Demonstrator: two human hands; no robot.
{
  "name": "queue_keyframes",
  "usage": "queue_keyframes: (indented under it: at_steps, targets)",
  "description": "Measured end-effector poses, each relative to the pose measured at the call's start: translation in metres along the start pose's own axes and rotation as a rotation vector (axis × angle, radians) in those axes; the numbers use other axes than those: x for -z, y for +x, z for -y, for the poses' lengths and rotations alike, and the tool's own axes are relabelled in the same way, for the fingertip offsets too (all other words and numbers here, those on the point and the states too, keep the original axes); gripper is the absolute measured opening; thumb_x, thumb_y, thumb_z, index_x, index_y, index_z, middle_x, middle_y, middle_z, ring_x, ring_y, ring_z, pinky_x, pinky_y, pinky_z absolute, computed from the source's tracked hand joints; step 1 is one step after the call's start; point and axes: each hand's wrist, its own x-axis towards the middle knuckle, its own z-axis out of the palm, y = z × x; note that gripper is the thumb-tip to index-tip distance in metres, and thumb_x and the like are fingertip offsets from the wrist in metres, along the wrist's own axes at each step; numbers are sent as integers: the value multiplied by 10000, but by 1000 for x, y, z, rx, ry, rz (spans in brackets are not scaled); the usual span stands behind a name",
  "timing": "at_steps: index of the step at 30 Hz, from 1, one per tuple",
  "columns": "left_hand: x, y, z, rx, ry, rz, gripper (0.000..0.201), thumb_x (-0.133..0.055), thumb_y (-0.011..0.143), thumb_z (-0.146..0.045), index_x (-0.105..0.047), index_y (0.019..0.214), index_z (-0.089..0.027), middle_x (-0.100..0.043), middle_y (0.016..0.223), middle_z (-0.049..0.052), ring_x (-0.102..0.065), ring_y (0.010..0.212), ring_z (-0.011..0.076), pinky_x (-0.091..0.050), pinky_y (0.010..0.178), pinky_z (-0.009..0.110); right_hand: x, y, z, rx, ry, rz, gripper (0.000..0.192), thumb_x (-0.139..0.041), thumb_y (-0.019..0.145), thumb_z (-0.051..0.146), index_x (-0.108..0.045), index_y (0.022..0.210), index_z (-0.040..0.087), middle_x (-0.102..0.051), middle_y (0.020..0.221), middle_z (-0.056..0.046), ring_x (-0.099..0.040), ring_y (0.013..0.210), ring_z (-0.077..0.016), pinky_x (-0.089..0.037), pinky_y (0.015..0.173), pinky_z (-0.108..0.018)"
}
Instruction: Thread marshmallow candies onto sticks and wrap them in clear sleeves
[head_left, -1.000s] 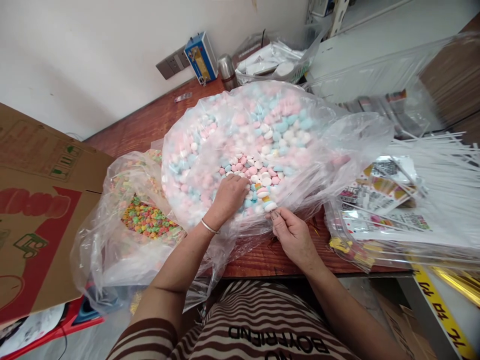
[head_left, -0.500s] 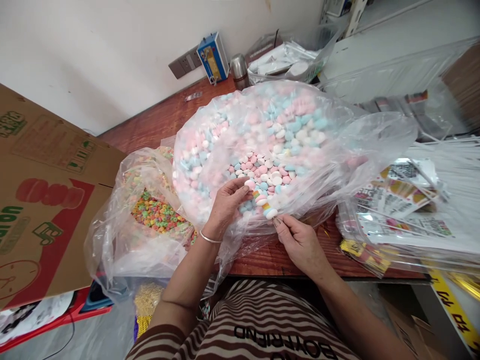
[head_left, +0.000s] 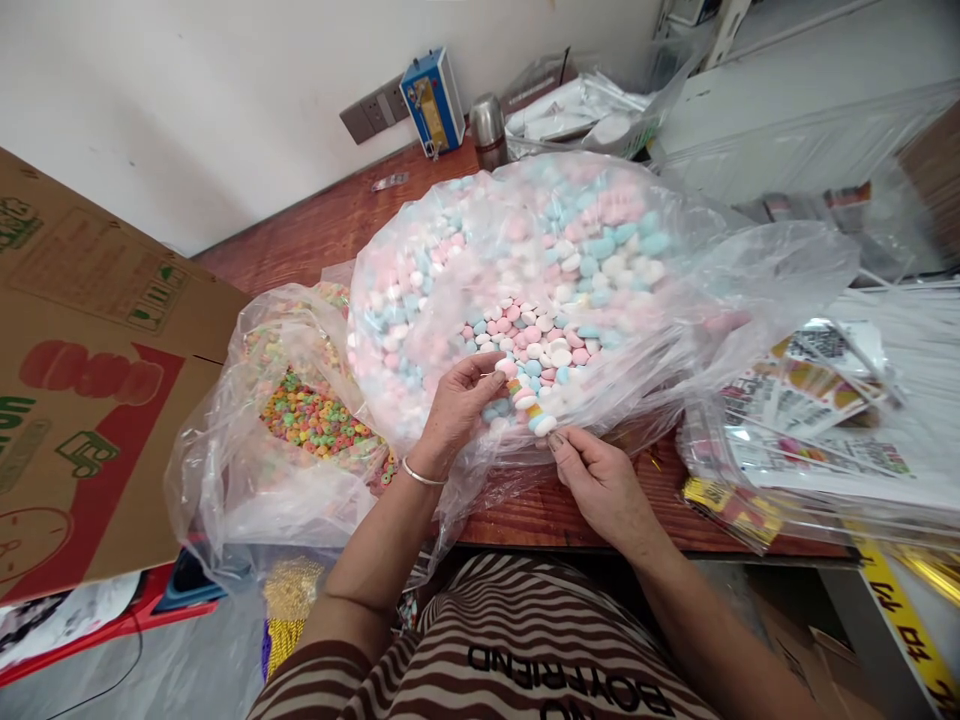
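A short row of strung candies point(head_left: 530, 405), pastel discs with small coloured rings between them, slants between my hands. My left hand point(head_left: 466, 395) is closed at its upper end, thumb and finger pinching a pale disc. At the lower end, the closed fingertips of my right hand point(head_left: 596, 475) touch the last white disc; whatever runs through the row is too fine to make out. Just behind lies a big clear plastic bag point(head_left: 420, 310) of pink, white and blue disc candies point(head_left: 536, 330). Left of it, another open bag point(head_left: 259, 500) holds small multicoloured rings point(head_left: 319, 420).
A printed cardboard box point(head_left: 97, 400) stands at the left. White sticks and printed packets point(head_left: 817, 400) lie in a clear tray at the right. Behind the bags are a steel flask point(head_left: 489, 130) and a blue device point(head_left: 433, 103) by the wall sockets point(head_left: 373, 112). Wooden table point(head_left: 300, 215) shows beneath.
The view has shifted slightly. Both hands keep the same hold on the strung candies, with hardly any movement.
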Motion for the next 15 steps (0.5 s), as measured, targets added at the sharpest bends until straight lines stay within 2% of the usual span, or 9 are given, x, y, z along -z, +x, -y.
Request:
queue_keyframes:
  at_steps: [6, 15]
  targets:
    - [-4, -1, -1, -3, -60, -18, 316, -841, 748, -369, -742, 1012, -227, -714, 933, 14, -678, 846, 155, -581, 817, 327, -8, -2, -5, -71, 143, 11, 369, -438, 1004, 481, -514, 746, 228, -426, 549, 49, -390, 523, -128, -312, 504, -260]
    - [-5, -4, -3, -47, -55, 33, 262, -821, 785, -350, -732, 1001, -231, -710, 980, 13, -682, 909, 157, -578, 848, 321, -11, -5, -7, -140, 224, 21, 384, -452, 1008, 518, -559, 797, 215, -388, 535, 67, -329, 476, -107, -266, 458, -251]
